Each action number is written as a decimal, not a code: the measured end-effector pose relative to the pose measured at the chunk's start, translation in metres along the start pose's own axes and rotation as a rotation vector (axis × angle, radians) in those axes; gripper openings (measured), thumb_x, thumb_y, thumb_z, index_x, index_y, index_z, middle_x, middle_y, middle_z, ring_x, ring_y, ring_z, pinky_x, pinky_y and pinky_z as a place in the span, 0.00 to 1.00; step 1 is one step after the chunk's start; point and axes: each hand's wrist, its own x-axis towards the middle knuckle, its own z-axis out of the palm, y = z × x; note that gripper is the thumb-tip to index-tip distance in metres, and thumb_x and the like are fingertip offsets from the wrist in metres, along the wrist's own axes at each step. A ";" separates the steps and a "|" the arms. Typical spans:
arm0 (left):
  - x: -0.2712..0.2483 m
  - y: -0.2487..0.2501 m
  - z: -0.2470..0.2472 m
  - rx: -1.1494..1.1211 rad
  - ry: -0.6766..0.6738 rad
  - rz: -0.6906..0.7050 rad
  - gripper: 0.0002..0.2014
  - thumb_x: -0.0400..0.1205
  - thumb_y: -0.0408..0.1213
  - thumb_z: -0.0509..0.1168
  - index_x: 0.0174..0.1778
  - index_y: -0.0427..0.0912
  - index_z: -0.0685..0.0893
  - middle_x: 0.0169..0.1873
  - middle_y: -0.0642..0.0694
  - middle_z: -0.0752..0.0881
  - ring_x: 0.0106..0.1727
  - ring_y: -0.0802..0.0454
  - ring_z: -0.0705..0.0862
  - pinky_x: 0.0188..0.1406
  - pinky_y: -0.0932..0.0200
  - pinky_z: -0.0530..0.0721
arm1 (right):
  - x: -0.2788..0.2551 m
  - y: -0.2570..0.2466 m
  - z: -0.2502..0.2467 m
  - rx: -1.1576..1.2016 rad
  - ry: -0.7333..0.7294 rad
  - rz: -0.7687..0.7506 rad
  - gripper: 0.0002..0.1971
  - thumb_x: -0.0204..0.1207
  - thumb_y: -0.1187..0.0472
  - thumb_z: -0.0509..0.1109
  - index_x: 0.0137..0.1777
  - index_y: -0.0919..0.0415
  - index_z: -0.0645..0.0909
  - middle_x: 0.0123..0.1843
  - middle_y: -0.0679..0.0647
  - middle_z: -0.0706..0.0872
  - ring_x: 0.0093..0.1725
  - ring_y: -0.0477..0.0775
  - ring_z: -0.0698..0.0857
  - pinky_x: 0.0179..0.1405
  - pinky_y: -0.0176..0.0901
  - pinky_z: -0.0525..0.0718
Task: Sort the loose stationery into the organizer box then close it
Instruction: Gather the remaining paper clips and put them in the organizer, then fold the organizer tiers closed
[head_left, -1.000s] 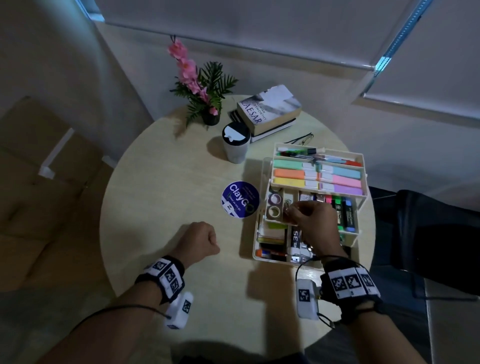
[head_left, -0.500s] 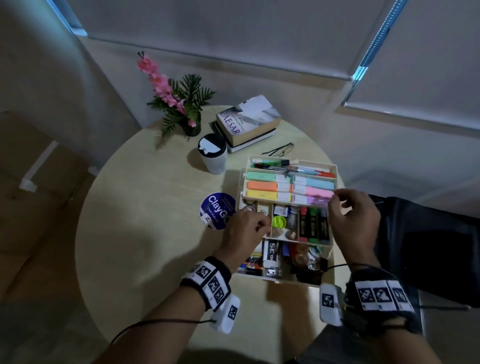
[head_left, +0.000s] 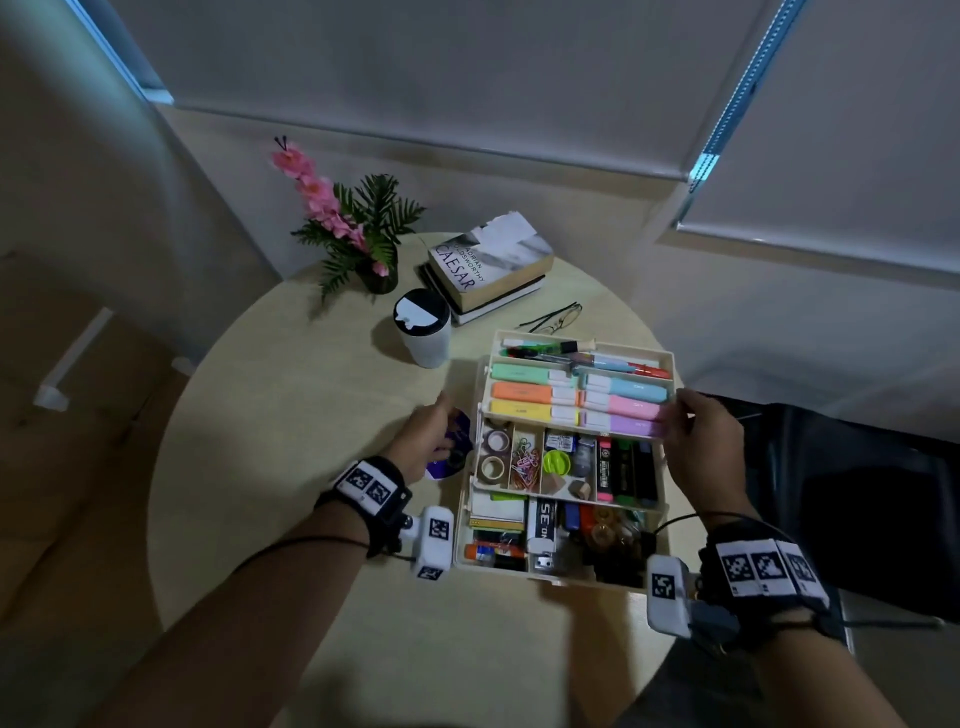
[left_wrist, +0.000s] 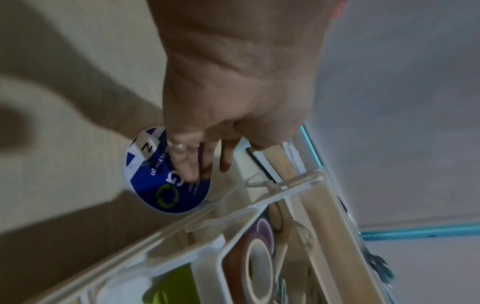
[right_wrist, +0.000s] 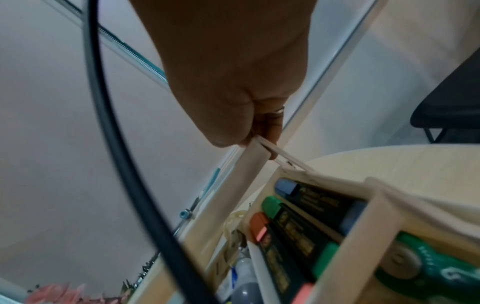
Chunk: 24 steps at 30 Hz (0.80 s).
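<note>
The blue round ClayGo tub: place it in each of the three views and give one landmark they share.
Head: blue round ClayGo tub left of centre, on the table, under the left hand.
Left wrist: centre-left, fingers resting on it.
Right wrist: not in view.
Shared landmark: the white organizer box.

Premises present as a home study or small office corner: a round pale wooden table (head_left: 270, 415) carries a stacked pair of books (head_left: 488, 270), a potted pink artificial flower (head_left: 353, 228), folded spectacles (head_left: 553, 319) and a lidded white travel cup (head_left: 423, 332), beneath grey roller blinds (head_left: 415, 78).
</note>
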 end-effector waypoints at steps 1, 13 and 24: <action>0.011 -0.003 0.000 -0.033 -0.076 -0.056 0.40 0.82 0.75 0.54 0.72 0.42 0.81 0.66 0.39 0.88 0.65 0.40 0.86 0.64 0.44 0.85 | -0.003 0.001 -0.001 -0.005 0.006 -0.015 0.09 0.88 0.62 0.66 0.53 0.62 0.88 0.47 0.61 0.91 0.44 0.59 0.86 0.42 0.44 0.76; 0.017 0.017 0.023 0.001 -0.318 -0.013 0.17 0.90 0.52 0.63 0.49 0.42 0.88 0.39 0.44 0.93 0.38 0.49 0.90 0.33 0.59 0.85 | -0.056 0.002 -0.006 0.016 0.119 -0.046 0.14 0.84 0.68 0.72 0.67 0.60 0.88 0.48 0.55 0.89 0.43 0.54 0.87 0.44 0.42 0.81; 0.014 0.042 0.015 -0.273 -0.401 -0.086 0.34 0.81 0.70 0.66 0.65 0.41 0.90 0.58 0.37 0.93 0.59 0.38 0.92 0.61 0.40 0.89 | -0.076 -0.010 -0.002 0.204 0.240 0.060 0.11 0.84 0.63 0.75 0.64 0.59 0.90 0.48 0.45 0.90 0.45 0.34 0.89 0.42 0.24 0.85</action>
